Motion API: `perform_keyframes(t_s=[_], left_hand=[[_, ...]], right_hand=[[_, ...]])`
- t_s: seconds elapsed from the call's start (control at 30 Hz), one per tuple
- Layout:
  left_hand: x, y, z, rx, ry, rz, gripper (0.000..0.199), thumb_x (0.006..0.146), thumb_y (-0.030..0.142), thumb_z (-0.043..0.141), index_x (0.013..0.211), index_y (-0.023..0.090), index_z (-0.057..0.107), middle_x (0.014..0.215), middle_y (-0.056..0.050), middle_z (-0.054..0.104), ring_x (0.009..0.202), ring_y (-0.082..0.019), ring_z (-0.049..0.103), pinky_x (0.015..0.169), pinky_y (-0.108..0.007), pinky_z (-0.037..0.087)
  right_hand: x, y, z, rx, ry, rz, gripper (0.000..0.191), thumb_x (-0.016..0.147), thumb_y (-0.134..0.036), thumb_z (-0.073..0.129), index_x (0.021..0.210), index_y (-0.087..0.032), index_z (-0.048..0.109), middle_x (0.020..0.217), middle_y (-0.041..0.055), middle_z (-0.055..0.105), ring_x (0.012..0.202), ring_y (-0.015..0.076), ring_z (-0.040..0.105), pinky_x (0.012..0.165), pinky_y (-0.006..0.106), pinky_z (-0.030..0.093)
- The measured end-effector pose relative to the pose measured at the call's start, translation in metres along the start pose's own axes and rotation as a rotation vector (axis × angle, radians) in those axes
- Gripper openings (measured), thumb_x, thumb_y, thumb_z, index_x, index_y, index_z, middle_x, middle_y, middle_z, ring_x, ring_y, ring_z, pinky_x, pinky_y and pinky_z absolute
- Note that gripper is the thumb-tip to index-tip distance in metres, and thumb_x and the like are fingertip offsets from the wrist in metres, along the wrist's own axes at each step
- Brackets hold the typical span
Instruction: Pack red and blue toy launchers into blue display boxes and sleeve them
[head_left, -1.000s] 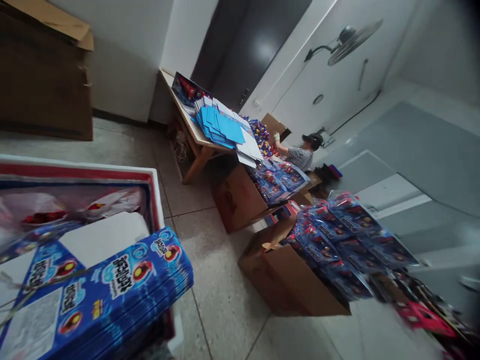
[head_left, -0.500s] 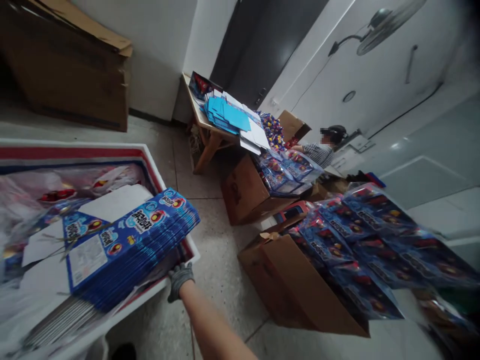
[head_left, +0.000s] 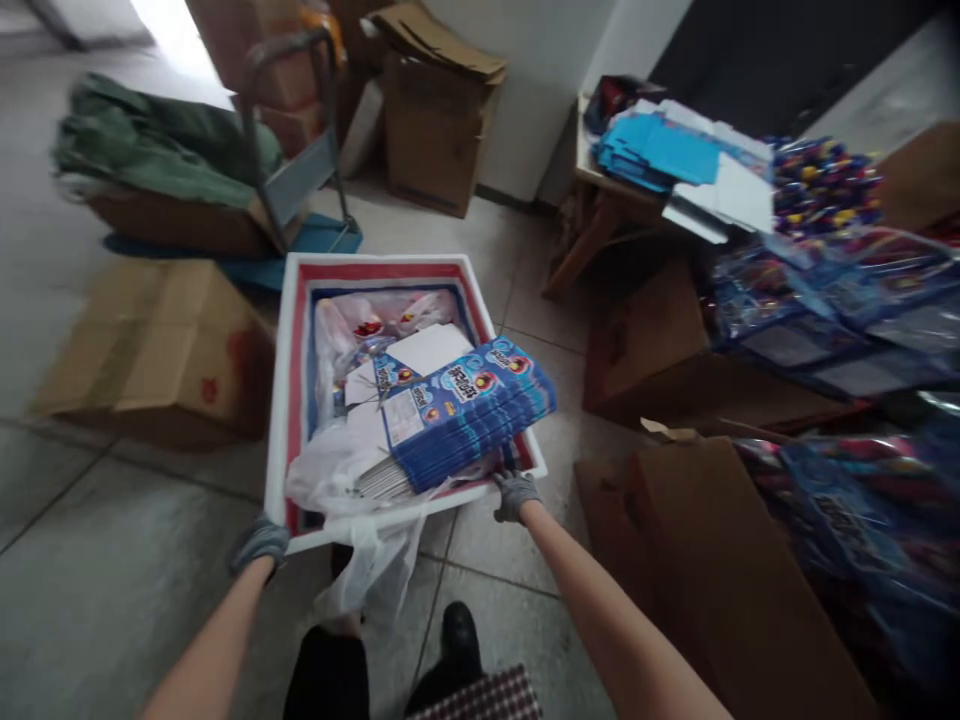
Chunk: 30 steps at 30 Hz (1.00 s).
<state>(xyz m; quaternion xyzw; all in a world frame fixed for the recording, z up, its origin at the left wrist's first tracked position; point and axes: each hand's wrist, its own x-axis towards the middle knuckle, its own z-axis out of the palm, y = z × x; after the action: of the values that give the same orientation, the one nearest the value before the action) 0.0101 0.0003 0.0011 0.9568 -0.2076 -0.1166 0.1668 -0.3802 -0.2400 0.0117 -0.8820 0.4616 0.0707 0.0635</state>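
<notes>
With both gloved hands, left hand and right hand, clamped on the near corners of the white tray on the floor, the overhanging blue card stack could slide off if it tips.

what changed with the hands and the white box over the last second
A second ago no hand showed; then the gloved right hand reached the near right corner of the white box. Now the left hand grips the near left corner too, so both hold it. The view swung left and down. The stack of blue cartons stayed lying in the box.
</notes>
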Motion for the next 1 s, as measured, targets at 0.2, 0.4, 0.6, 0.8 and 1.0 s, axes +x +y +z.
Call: perform_keyframes(t_s=[0.2,0.4,0.6,0.8,1.0], left_hand=[[0.007,0.032,0.018,0.004,0.024,-0.061,0.036,0.088,0.028,0.053,0.114,0.004,0.056,0.106,-0.013,0.066,0.093,-0.024,0.065,0.069,-0.027,0.048],[0.011,0.061,0.013,0.05,0.012,-0.087,0.036,0.091,0.035,0.053,0.114,0.008,0.058,0.111,-0.012,0.066,0.096,-0.021,0.064,0.079,-0.032,0.052],[0.014,0.057,0.007,0.01,0.018,-0.16,0.042,0.088,0.036,0.056,0.119,0.008,0.058,0.119,-0.017,0.065,0.102,-0.025,0.065,0.08,-0.037,0.055],[0.016,0.066,0.009,-0.025,0.03,-0.145,0.045,0.082,0.034,0.056,0.116,0.004,0.061,0.116,-0.022,0.067,0.102,-0.034,0.066,0.073,-0.037,0.055],[0.017,0.092,0.017,0.044,0.031,-0.122,0.048,0.079,0.039,0.057,0.107,0.0,0.064,0.109,-0.027,0.067,0.096,-0.038,0.067,0.069,-0.04,0.055]], right_hand=[[0.03,0.036,-0.002,0.051,-0.031,-0.012,0.089,0.064,-0.034,0.078,0.144,-0.025,0.04,0.146,0.0153,0.041,0.136,0.0358,0.033,0.107,0.055,0.026],[0.05,0.066,-0.012,0.119,-0.032,-0.038,0.087,0.067,-0.034,0.076,0.145,-0.021,0.039,0.148,0.0161,0.037,0.137,0.0368,0.029,0.108,0.051,0.027],[0.05,0.059,-0.027,0.085,-0.099,-0.055,0.091,0.065,-0.037,0.078,0.146,-0.021,0.039,0.151,0.0164,0.034,0.138,0.0363,0.029,0.108,0.05,0.03],[0.058,0.068,-0.037,0.082,-0.14,-0.057,0.097,0.066,-0.038,0.077,0.149,-0.018,0.032,0.153,0.0146,0.031,0.141,0.0346,0.025,0.111,0.047,0.029],[0.069,0.092,-0.036,0.174,-0.129,-0.019,0.096,0.066,-0.038,0.078,0.148,-0.019,0.034,0.154,0.0151,0.03,0.142,0.0359,0.022,0.112,0.047,0.026]])
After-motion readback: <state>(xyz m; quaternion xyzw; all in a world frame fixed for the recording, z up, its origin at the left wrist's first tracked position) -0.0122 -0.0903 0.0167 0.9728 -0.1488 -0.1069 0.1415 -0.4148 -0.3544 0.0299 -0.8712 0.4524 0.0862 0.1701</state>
